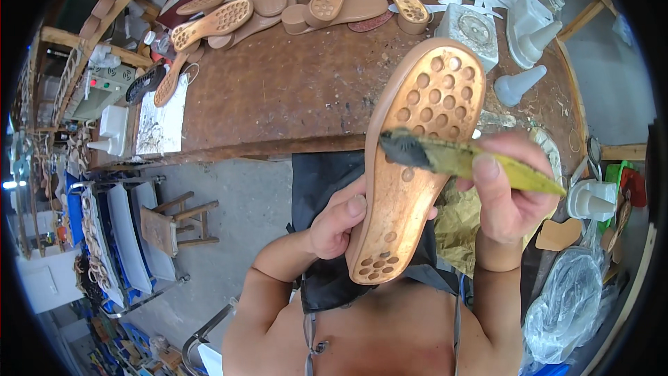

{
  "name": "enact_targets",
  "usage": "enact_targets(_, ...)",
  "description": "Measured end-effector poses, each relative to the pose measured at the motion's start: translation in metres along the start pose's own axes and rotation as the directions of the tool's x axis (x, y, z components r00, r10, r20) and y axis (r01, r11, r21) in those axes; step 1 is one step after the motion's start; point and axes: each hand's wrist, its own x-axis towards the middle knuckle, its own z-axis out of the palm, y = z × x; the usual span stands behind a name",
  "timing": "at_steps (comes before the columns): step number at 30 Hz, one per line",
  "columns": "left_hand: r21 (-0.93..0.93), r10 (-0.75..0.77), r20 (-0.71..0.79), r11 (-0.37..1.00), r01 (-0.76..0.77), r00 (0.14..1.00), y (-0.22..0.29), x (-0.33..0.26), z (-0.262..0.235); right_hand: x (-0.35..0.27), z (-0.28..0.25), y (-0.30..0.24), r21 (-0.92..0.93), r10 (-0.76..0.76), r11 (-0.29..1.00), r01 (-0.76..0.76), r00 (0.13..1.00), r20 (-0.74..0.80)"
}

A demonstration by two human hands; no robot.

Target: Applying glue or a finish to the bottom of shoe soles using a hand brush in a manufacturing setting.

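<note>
While left hand (337, 226) grips tan dimpled sole (410, 167), right hand (511, 188) pinches yellow brush (459, 158) against it.

One held sole (410, 160), one brush (466, 160)

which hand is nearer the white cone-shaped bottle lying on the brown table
Right. The right hand holds the brush just below the white bottle; the left hand grips the sole farther left and lower.

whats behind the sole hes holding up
Behind the tan shoe sole you can see a black apron and the brown workbench edge. The left hand grips it from behind; most of its fingers are hidden.
</note>
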Motion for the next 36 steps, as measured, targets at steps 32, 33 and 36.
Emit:
enact_targets(32, 0.09, 0.304, -0.2, 0.952, -0.292, 0.931, 0.016, 0.022, -0.012, -0.04, 0.015, -0.02, 0.045, -0.158, 0.987, 0.152, 0.947, 0.278)
enact_targets(33, 0.046, 0.295, -0.189, 0.955, -0.292, 0.936, 0.016, 0.023, -0.013, -0.039, 0.015, -0.021, 0.033, -0.164, 0.986, 0.162, 0.942, 0.294)
enact_targets(36, -0.039, 0.268, -0.173, 0.959, -0.279, 0.948, 0.016, 0.025, -0.016, -0.032, 0.016, -0.022, 0.05, -0.18, 0.984, 0.173, 0.926, 0.331)
